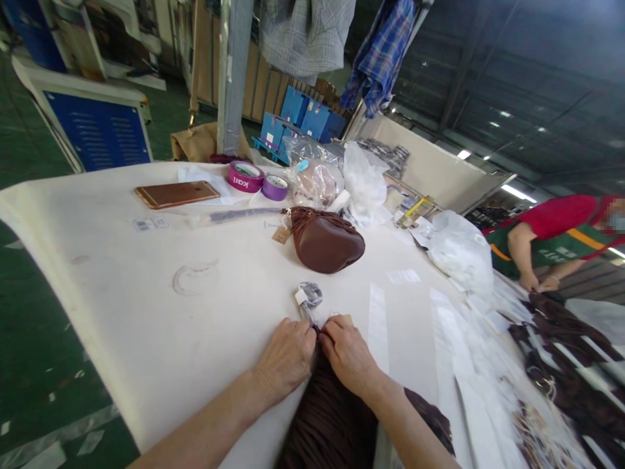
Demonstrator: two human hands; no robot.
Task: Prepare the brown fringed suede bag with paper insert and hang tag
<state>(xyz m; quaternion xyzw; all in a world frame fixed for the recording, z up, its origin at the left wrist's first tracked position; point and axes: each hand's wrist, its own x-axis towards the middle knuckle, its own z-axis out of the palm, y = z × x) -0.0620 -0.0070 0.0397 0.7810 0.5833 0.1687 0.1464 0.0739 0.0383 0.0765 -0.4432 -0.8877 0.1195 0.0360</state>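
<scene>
Pinching the gathered top of a dark brown pleated bag [332, 417] at the counter's [146, 312] near edge, the left hand [286, 358] and right hand [349, 355] are closing tightly around it, steadying its metal clasp [309, 296].

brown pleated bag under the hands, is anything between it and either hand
Nothing visible: the left hand and right hand both press directly on the gathered top of the brown pleated bag.

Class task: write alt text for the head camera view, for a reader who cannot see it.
Two bare hands, left hand and right hand, pinch the gathered top of a dark brown pleated bag on a white table. Beyond lie a finished brown bag, a phone and tape rolls.
</scene>
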